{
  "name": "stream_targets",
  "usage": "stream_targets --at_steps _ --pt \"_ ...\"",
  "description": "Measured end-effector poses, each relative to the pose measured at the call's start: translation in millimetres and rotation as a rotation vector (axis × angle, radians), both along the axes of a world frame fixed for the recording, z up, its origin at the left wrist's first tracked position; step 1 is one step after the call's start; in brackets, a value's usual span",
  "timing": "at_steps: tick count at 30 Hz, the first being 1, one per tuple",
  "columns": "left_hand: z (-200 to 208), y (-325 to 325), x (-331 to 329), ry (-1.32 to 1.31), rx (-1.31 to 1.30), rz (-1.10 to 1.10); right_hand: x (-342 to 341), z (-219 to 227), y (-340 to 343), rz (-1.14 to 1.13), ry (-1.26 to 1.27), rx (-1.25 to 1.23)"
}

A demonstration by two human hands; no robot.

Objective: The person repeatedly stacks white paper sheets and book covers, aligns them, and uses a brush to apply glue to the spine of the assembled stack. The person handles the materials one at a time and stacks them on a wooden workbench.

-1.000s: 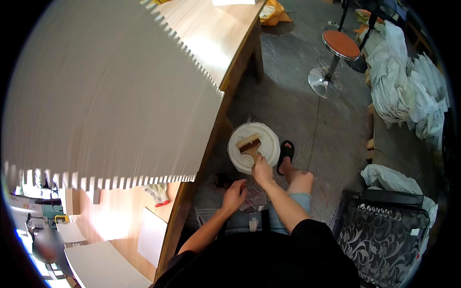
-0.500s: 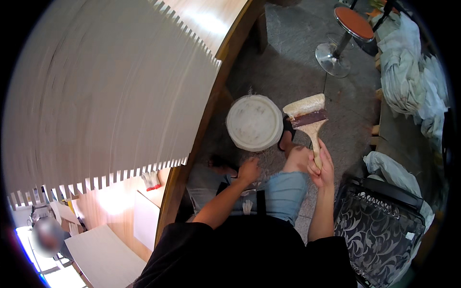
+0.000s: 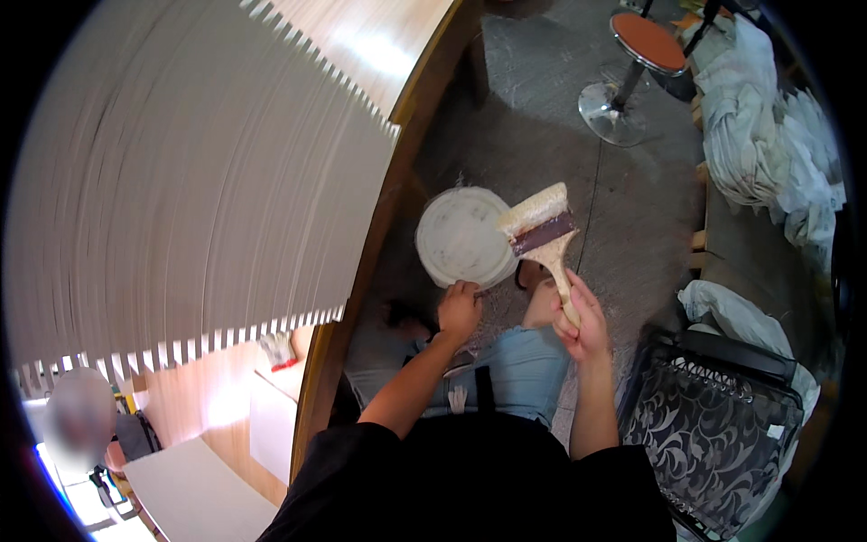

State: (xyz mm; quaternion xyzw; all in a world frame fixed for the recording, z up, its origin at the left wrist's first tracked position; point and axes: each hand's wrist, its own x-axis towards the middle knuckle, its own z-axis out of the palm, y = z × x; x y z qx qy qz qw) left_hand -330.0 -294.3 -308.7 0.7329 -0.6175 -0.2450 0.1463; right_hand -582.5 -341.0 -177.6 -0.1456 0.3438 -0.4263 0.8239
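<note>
My right hand [image 3: 582, 321] is wrapped round the wooden handle of a wide brush [image 3: 545, 230]. The brush points up and left, its thick cream bristles coated with something whitish and its ferrule dark maroon. Below and to the left of it, a round whitish lid [image 3: 465, 237] tops what appears to be a bucket on the floor. At the near rim of this lid is my left hand [image 3: 461, 309], its fingers bent over the edge and seemingly gripping it; the fingertips are partly hidden. The bristle end overlaps the lid's right edge in view, apparently held above it.
A big stack of grey boards [image 3: 208, 181] covers the wooden table [image 3: 384, 50] on the left. An orange-topped stool [image 3: 647, 43] stands far right, near bundled plastic sheeting [image 3: 745, 135]. A patterned black chair [image 3: 713, 429] is close at my right. Another person [image 3: 135, 434] is beyond the table.
My left hand has moved forward to the lid's near rim. My right hand has carried the brush leftward, so its bristles now overlap the lid in view. The other person has shifted.
</note>
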Motion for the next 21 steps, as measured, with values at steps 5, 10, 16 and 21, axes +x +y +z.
stream_targets --at_steps 5,10,16,21 --pt "-21.2 -27.6 20.6 -0.141 0.028 -0.140 -5.3 -1.5 -1.5 -0.007 -0.241 0.029" --pt "-44.2 -42.3 31.3 -0.219 0.087 -0.284 -10.8 4.7 -3.9 -0.032 -0.257 0.103" --pt "34.9 -41.4 58.1 0.129 -0.154 -0.071 -21.9 0.1 -27.2 -0.127 0.285 0.008" --pt "72.7 -41.6 120.8 0.495 -0.164 0.317 15.5 -23.1 -71.6 0.173 0.959 -0.536"
